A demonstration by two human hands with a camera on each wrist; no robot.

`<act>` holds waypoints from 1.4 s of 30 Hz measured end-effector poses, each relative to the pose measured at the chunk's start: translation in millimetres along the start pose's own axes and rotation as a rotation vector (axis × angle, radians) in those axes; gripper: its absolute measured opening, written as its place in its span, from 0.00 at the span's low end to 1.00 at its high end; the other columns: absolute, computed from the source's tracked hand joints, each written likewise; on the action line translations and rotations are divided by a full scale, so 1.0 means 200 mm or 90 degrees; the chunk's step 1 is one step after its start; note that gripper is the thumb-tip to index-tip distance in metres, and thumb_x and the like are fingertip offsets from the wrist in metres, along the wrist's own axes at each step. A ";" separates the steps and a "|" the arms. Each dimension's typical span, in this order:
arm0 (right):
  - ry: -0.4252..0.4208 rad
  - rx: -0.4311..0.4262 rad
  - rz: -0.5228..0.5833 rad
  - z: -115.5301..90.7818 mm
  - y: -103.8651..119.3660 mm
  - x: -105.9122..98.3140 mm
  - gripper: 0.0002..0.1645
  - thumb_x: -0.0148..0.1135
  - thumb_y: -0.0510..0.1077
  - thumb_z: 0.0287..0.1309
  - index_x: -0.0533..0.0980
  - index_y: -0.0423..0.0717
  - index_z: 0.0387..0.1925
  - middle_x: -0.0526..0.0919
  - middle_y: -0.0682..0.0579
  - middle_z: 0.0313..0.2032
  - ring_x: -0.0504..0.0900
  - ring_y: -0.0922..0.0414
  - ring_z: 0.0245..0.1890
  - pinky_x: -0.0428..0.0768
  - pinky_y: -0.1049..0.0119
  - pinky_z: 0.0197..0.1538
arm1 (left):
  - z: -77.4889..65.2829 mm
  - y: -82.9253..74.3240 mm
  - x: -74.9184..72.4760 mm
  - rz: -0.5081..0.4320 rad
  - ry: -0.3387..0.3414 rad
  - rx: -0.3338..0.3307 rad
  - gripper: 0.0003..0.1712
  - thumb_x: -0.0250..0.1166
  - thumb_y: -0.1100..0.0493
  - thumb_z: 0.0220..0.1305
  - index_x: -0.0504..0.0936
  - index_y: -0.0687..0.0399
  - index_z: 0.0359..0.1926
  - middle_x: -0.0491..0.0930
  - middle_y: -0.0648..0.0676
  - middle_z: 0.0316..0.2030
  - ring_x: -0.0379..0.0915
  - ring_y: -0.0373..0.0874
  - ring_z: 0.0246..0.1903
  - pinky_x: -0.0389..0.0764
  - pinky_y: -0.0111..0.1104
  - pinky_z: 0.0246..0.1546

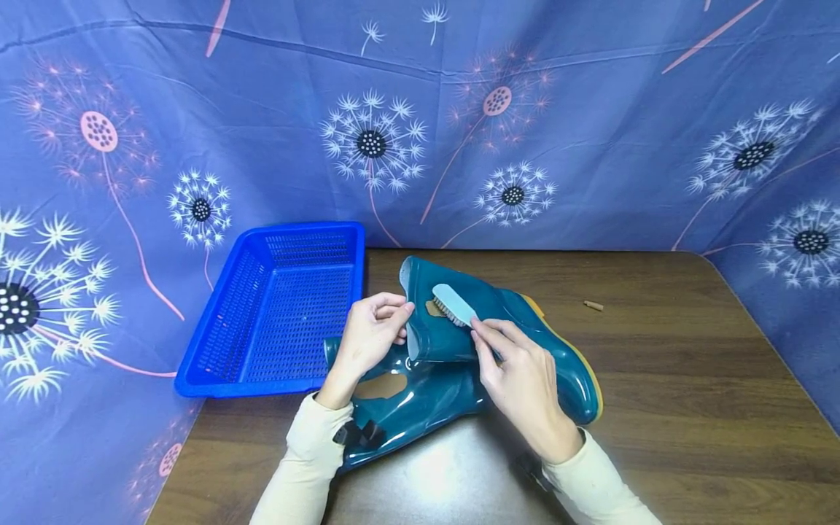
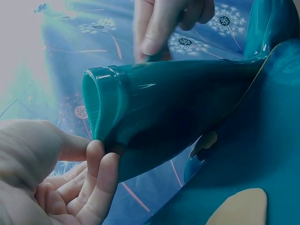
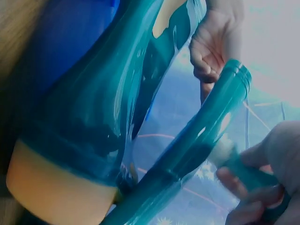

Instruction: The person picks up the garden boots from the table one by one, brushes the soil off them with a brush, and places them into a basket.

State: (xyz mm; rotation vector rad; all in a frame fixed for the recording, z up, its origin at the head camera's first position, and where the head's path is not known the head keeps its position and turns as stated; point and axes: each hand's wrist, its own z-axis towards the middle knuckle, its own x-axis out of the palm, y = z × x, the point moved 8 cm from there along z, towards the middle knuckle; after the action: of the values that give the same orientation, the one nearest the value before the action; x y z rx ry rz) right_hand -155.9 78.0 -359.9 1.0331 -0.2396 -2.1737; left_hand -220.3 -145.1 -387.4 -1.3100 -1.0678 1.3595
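Note:
Two teal rubber boots lie on the table, partly overlapping. My left hand pinches the open rim of the upper boot between thumb and fingers; the left wrist view shows this grip on the shaft. By its handle, my right hand holds a light-blue brush. Its bristles face down at a tan patch on that shaft and partly cover it. Beneath lies the lower boot, with a bigger tan patch. In the right wrist view the brush is blurred.
A blue perforated plastic basket stands at the left, close behind the lower boot. On the right side of the wooden table lies a small tan cylindrical piece. A blue dandelion-print cloth hangs behind the table.

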 end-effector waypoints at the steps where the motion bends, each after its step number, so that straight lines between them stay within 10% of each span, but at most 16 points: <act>1: 0.000 -0.017 0.012 0.00 0.01 0.00 0.17 0.76 0.39 0.62 0.90 0.47 0.53 0.92 0.49 0.46 0.82 0.61 0.21 0.62 0.76 0.19 | 0.00 0.00 0.00 0.000 0.000 0.001 0.14 0.68 0.62 0.73 0.85 0.70 0.52 0.90 0.64 0.37 0.80 0.36 0.22 0.85 0.28 0.26; 42: 0.015 0.009 0.026 0.01 -0.02 -0.01 0.19 0.75 0.35 0.63 0.88 0.43 0.56 0.91 0.44 0.47 0.93 0.49 0.41 0.89 0.61 0.36 | 0.01 0.00 0.00 0.004 0.009 0.001 0.15 0.67 0.62 0.74 0.85 0.70 0.53 0.90 0.65 0.39 0.81 0.35 0.22 0.86 0.28 0.27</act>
State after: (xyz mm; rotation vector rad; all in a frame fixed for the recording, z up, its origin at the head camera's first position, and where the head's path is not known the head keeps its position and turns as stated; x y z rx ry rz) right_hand -158.9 81.8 -358.4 1.0528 -0.2642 -2.1243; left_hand -221.2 -145.5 -386.6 -1.3216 -1.0535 1.3535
